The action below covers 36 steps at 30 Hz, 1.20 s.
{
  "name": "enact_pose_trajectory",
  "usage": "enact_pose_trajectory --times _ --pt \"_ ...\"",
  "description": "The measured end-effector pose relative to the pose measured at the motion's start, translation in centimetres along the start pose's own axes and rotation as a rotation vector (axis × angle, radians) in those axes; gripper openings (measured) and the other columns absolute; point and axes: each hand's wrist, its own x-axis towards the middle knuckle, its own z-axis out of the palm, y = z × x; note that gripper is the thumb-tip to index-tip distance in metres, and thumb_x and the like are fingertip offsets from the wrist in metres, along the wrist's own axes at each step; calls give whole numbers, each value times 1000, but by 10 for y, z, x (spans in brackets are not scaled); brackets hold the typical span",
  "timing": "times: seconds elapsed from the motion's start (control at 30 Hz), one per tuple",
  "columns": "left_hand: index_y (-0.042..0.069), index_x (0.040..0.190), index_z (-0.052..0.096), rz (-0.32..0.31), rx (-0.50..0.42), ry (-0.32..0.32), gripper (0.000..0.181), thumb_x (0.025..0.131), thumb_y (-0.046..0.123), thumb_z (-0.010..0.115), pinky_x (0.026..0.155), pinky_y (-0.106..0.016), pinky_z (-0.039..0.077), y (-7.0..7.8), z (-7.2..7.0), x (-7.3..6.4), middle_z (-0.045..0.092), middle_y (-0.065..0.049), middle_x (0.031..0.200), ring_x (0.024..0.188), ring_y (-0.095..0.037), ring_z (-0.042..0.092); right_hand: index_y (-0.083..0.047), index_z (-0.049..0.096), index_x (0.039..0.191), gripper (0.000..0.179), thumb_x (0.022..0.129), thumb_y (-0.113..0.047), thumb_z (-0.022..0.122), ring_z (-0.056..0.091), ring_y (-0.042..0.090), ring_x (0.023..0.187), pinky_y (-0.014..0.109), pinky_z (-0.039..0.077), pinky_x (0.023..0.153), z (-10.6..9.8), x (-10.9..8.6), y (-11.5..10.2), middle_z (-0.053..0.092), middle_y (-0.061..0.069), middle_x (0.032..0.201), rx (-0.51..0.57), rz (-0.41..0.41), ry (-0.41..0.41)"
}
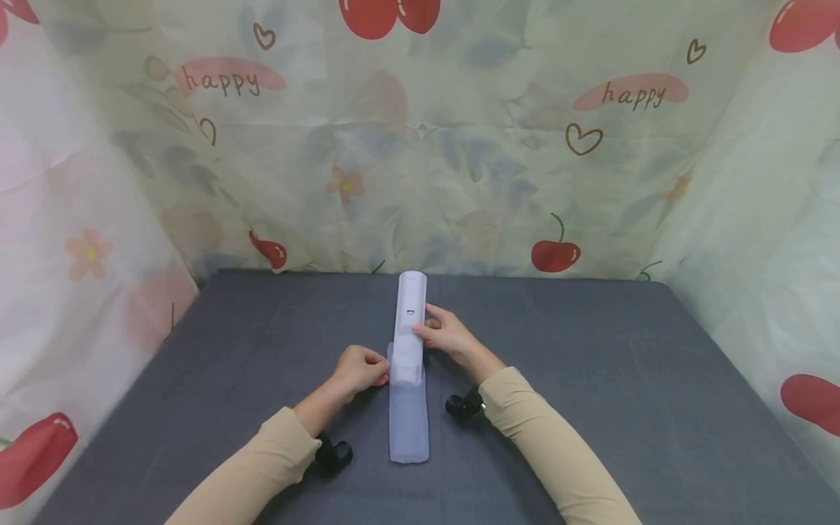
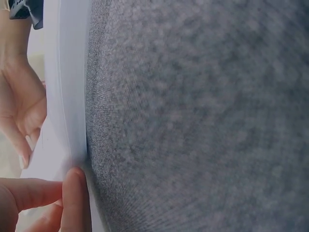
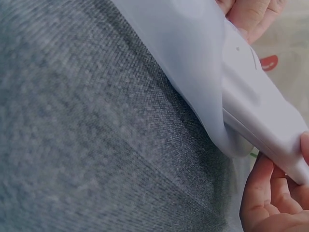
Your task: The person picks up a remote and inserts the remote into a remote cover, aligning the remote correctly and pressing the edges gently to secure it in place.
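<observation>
A white remote control (image 1: 410, 295), its back facing up, lies partly inside a translucent soft sleeve (image 1: 409, 430) at the middle of the table. The remote's far part sticks out of the sleeve's mouth, which shows loose around it in the right wrist view (image 3: 188, 63). My right hand (image 1: 453, 337) grips the remote by its right side, thumb on top and fingers beneath. On the left, my left hand (image 1: 359, 368) pinches the sleeve's edge between thumb and fingertips. The left wrist view shows those fingertips (image 2: 75, 193) right at the sleeve's rim.
A dark grey cloth covers the table (image 1: 590, 364). Patterned curtains (image 1: 426, 182) with cherries and hearts hang behind and on both sides. Black wrist devices (image 1: 464, 405) sit below both wrists.
</observation>
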Motion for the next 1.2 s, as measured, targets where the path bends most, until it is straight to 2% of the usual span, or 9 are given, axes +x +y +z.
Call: enact_pose_trajectory --times 0.33,0.57,0.77,0.9,1.07,1.2 --pt "-9 94 68 -1 -27 8 17 87 3 59 58 -18 52 -1 1 1 65 -9 74 58 -5 57 -2 20 148 65 93 -11 55 57 34 114 41 49 94 0 1 0 52 28 131 -44 1 -31" --pt "-12 98 66 -19 -115 -25 19 88 3 59 59 -18 52 3 0 0 65 -8 75 58 -4 58 -5 24 147 63 93 -11 56 59 32 110 42 49 93 0 -4 -5 54 26 128 -49 -28 -4" --pt "-8 109 63 -37 -146 -78 32 92 19 58 74 -28 56 11 0 -1 68 -16 98 78 -12 66 -8 27 146 60 93 -11 56 59 33 109 46 48 93 -5 -12 -17 55 27 126 -41 -83 35" --pt "-7 117 58 5 -215 -110 38 91 22 60 84 -35 55 18 0 -7 63 -22 114 94 -21 66 -5 27 145 60 93 -10 56 58 34 109 46 48 93 -11 -18 -23 54 28 126 -39 -131 45" --pt "-9 118 53 45 -302 -108 40 90 17 62 83 -38 55 27 3 -14 62 -26 114 91 -20 65 -6 29 145 60 92 -11 57 58 35 111 46 48 94 -15 -30 -34 55 27 125 -39 -172 50" --pt "-10 119 51 56 -311 -92 45 87 18 66 81 -37 55 36 5 -22 63 -27 113 92 -21 66 -8 29 145 60 92 -11 57 57 37 113 46 48 95 -18 -44 -43 55 26 125 -49 -207 43"
